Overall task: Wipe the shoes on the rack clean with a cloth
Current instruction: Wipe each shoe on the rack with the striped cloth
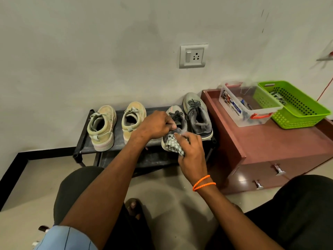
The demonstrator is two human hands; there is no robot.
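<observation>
Left hand (158, 125) grips grey shoe (177, 120); right hand (191, 150) presses cloth (173, 144) on it.

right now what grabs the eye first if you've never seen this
Two hands meet over a grey shoe on the low black rack: the left hand grips its collar while the right hand presses a checked cloth to its heel. To the right, a bright green basket sits on a reddish cabinet.

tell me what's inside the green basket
A checked cloth lies in the green basket, at its back end. The clear box in front covers the basket's left side, so anything there is hidden.
</observation>
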